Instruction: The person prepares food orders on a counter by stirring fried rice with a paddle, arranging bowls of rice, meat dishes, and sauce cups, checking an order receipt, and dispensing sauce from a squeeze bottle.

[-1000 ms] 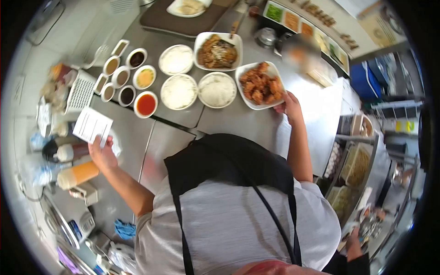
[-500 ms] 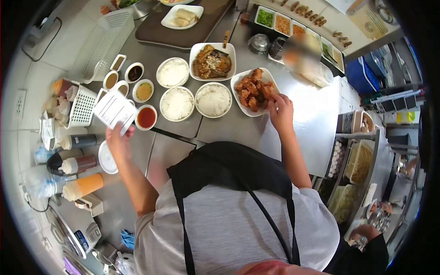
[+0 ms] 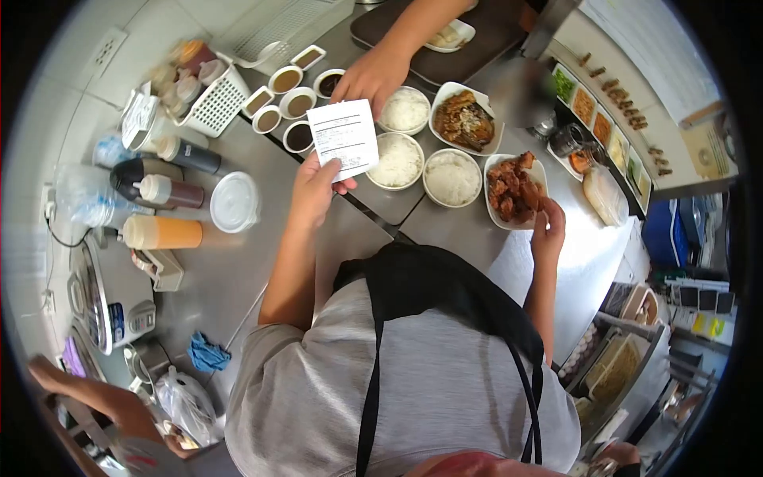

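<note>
My left hand point(image 3: 312, 192) pinches a printed paper receipt point(image 3: 343, 137), held up over the sauce cups and the edge of a rice bowl point(image 3: 394, 161). My right hand point(image 3: 548, 229) is at the right rim of a white plate point(image 3: 509, 222) of fried chicken point(image 3: 513, 187), fingers closed on its edge; whether they also grip a piece is hard to see. Two more white rice bowls point(image 3: 452, 178) point(image 3: 405, 110) stand nearby, with a dish of dark braised food point(image 3: 464, 123) behind. Another person's hand point(image 3: 372, 77) reaches down behind the receipt, by a dark sauce cup point(image 3: 327, 83).
Several sauce cups point(image 3: 298, 103) stand left of the rice. Squeeze bottles point(image 3: 163, 232), a lidded tub point(image 3: 235, 202) and a white basket point(image 3: 218, 99) line the left side. A brown tray point(image 3: 389, 32) is at the back; topping containers point(image 3: 602, 127) run along the right. Another person's arm point(image 3: 103, 395) shows lower left.
My view has turned, shifting the counter. The receipt has moved right, over the sauce cups and toward the rice. Another person's arm has come in from the top. My right hand stays at the chicken plate.
</note>
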Demonstrator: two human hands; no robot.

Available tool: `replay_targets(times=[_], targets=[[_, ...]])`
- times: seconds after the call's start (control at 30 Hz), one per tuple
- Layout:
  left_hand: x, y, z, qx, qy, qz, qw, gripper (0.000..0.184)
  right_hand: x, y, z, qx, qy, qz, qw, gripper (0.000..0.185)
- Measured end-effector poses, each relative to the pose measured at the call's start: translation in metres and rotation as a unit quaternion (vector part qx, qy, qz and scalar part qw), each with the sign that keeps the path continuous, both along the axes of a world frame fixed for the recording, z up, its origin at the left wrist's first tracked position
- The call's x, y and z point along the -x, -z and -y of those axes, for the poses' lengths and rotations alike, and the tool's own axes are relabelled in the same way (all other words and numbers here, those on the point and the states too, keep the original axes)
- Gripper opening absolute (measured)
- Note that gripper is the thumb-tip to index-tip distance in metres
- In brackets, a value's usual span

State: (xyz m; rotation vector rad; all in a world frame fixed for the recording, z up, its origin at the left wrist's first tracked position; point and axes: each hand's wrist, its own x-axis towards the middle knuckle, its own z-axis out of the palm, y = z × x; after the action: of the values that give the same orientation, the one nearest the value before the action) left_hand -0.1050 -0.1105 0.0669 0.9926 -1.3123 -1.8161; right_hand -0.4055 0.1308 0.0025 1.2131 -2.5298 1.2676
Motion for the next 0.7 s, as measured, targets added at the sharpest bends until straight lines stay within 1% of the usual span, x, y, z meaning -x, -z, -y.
replay_targets(times=[0.03,0.07,0.13,0.17,0.2,0.27,0.33,0.37,0.4,0.47,0.53,0.57,0.6,0.67,0.7], targets=[[-0.002,0.001,-0.001,0.0,-0.003,-0.011,1.0,0.018,0.003,0.001,-0.002,-0.01,0.016,0.013,1.0,0.027],[-0.005,0.003,-0.001,-0.001,-0.005,-0.022,1.0,0.018,0.005,0.0,-0.004,-0.025,0.028,-0.075,0.996,0.027],[-0.013,0.006,-0.002,0.002,-0.017,-0.018,1.0,0.018,0.007,-0.009,-0.005,-0.002,0.04,-0.075,0.996,0.026],[-0.017,0.008,-0.003,0.004,-0.023,-0.018,1.0,0.018,0.013,0.0,-0.006,0.055,0.042,0.007,0.998,0.025],[-0.021,0.01,-0.004,0.007,-0.029,-0.017,0.999,0.018,0.007,-0.017,0.0,0.081,0.028,0.107,0.991,0.026],[-0.032,0.009,-0.006,0.006,-0.072,-0.008,0.997,0.017,-0.006,-0.044,0.015,0.175,0.001,0.27,0.947,0.028],[-0.047,0.01,-0.007,0.012,-0.126,-0.004,0.992,0.017,0.004,-0.063,0.018,0.164,0.018,0.274,0.947,0.03],[-0.058,0.009,-0.008,0.019,-0.159,-0.003,0.987,0.017,0.009,-0.084,0.018,0.168,0.055,0.269,0.947,0.031],[-0.069,0.009,-0.009,0.026,-0.192,-0.002,0.981,0.017,0.03,-0.092,0.009,0.209,0.05,0.249,0.944,0.03],[-0.087,0.005,-0.012,0.034,-0.223,-0.002,0.974,0.017,0.065,-0.116,-0.017,0.269,0.099,0.186,0.94,0.031],[-0.104,0.008,-0.015,0.039,-0.252,-0.003,0.967,0.017,0.107,-0.137,-0.06,0.297,0.124,0.194,0.926,0.033],[-0.113,0.011,-0.016,0.032,-0.253,0.006,0.967,0.018,0.119,-0.142,-0.077,0.319,0.156,0.17,0.919,0.032],[-0.119,0.015,-0.019,0.035,-0.29,0.012,0.956,0.019,0.13,-0.145,-0.093,0.34,0.194,0.142,0.909,0.032],[-0.125,0.028,-0.021,0.032,-0.318,0.03,0.947,0.023,0.164,-0.136,-0.131,0.358,0.262,0.151,0.884,0.03],[-0.125,0.033,-0.02,0.037,-0.323,0.02,0.946,0.023,0.17,-0.132,-0.144,0.387,0.293,0.209,0.849,0.029]])
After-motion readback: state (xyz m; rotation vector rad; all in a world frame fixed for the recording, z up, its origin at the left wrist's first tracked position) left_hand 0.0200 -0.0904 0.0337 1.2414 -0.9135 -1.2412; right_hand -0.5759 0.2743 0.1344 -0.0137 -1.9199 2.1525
